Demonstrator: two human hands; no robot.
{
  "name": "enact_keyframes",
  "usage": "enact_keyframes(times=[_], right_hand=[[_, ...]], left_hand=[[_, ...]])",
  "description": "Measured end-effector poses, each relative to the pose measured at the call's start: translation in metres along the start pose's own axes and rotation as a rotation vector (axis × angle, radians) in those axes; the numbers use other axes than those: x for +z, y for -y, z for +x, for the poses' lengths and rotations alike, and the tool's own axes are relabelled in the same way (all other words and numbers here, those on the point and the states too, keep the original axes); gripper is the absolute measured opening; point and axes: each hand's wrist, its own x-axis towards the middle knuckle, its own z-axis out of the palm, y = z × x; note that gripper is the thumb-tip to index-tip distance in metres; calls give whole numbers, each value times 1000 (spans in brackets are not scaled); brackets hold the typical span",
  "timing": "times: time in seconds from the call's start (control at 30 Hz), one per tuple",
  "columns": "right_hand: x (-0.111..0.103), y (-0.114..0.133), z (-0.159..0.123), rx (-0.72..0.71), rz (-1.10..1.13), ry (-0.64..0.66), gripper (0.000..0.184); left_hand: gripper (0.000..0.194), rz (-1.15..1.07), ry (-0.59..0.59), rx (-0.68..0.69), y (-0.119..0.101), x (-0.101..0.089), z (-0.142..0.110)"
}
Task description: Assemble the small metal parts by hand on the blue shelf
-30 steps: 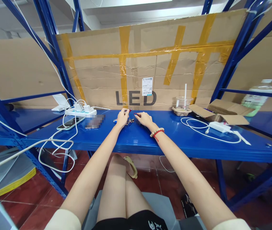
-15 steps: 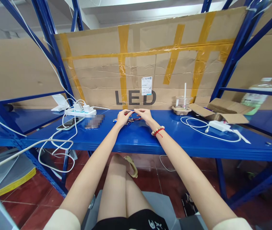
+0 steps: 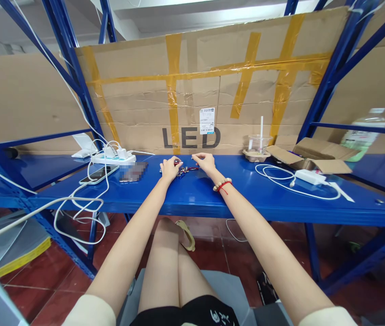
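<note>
My left hand (image 3: 169, 169) is closed, thumb and fingers curled round a small dark red item (image 3: 177, 162) whose kind is too small to tell. To its right, above the shelf, my right hand (image 3: 206, 164) has its thumb and forefinger pinched together. A tiny pale speck shows at those fingertips, too small to name. On the blue shelf between both hands lies a cluster of small shiny metallic pieces (image 3: 182, 171) with a red, strap-like part (image 3: 192, 168) stretching toward the right hand. My left hand partly covers this cluster.
Left on the blue shelf (image 3: 192, 197) are a phone (image 3: 100, 174), a blurred-out flat item (image 3: 133, 172) and a white power strip (image 3: 113, 159) with tangled cables. Rightward stand a plastic cup (image 3: 259, 144), an open cardboard box (image 3: 317, 158) and a white adapter (image 3: 310, 177). A cardboard sheet (image 3: 138, 113) rises behind.
My hands, whose fingertips met half a second ago, have come apart. The left hand has drawn slightly left with the dark red item; the right has stayed nearly in place.
</note>
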Motion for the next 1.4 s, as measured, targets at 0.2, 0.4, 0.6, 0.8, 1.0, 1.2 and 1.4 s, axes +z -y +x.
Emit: enact_keyframes(times=[0.2, 0.4, 0.6, 0.8, 1.0, 1.2, 1.4], right_hand=[[-9, 6, -8, -14, -378, 36, 15], [-9, 0, -5, -17, -421, 62, 14], [-6, -2, -5, -11, -361, 92, 18], [1, 1, -4, -148, -74, 162, 30], [3, -2, 2, -172, 70, 205, 24], [-11, -12, 3, -69, -123, -92, 18], [-14, -11, -3, 39, -249, -11, 18]], left_hand=[[10, 211, 47, 25, 0, -3, -4], [14, 233, 16, 33, -2, -6, -5], [17, 112, -29, 35, -1, -6, -3], [24, -304, 56, 94, -1, 3, 4], [28, -404, 114, 175, -7, 3, 4], [21, 34, -135, -258, -7, -11, -2], [24, 247, -42, -469, -5, -13, -7]])
